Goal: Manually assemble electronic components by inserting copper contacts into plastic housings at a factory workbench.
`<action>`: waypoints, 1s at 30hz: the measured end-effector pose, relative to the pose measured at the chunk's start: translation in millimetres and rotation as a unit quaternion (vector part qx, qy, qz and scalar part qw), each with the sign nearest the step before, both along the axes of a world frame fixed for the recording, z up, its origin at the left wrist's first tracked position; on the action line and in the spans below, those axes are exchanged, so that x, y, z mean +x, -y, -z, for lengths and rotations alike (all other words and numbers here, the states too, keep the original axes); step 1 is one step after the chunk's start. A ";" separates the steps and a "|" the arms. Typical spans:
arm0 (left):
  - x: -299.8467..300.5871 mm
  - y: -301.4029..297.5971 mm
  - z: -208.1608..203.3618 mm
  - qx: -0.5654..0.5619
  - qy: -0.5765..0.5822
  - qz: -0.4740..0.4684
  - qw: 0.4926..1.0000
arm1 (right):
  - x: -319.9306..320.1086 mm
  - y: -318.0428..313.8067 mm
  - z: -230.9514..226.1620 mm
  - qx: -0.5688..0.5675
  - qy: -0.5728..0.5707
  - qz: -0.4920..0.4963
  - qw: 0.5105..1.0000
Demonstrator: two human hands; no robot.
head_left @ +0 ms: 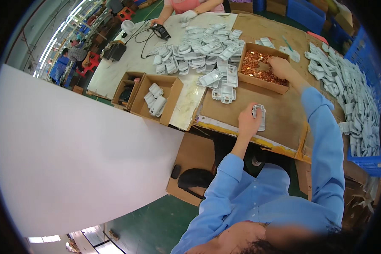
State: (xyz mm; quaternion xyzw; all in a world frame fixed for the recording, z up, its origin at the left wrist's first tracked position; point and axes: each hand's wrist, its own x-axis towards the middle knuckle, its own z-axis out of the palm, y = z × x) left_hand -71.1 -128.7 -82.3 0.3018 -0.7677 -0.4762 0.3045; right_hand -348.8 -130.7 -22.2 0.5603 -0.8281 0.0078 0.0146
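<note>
My left hand (pixel 248 121) is closed around a light grey plastic housing (pixel 261 120) near the table's front edge. The housing's hollow, ribbed side shows. Up and to the right, my right hand (pixel 281 69) dips into a shallow cardboard box (pixel 264 85) of small copper-coloured metal pieces (pixel 255 63). Its fingers are curled together at the pieces; what lies between the fingertips is too small to make out. Just left of this box is a big heap of similar grey housings (pixel 199 48), a few of them spilling toward me.
To the left, an open cardboard box (pixel 173 99) holds several housings, beside a smaller divided box (pixel 125 91). More grey parts (pixel 343 89) are piled on the right by blue crates (pixel 366 163). Across the table, a person in pink (pixel 186 6) works near a black device (pixel 161 31).
</note>
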 end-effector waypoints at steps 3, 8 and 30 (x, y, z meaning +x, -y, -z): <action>-3.3 0.6 2.3 -0.003 -0.015 -0.003 1.000 | 4.4 -10.1 -18.9 -0.058 0.059 -0.015 0.996; 0.9 -1.2 -0.2 -0.026 -0.026 0.005 0.999 | 46.4 -57.3 -37.8 -0.207 0.236 -0.022 0.949; 80.1 -133.9 -23.9 0.578 -0.089 0.111 0.804 | 282.3 -305.5 33.7 -0.412 0.763 0.244 0.434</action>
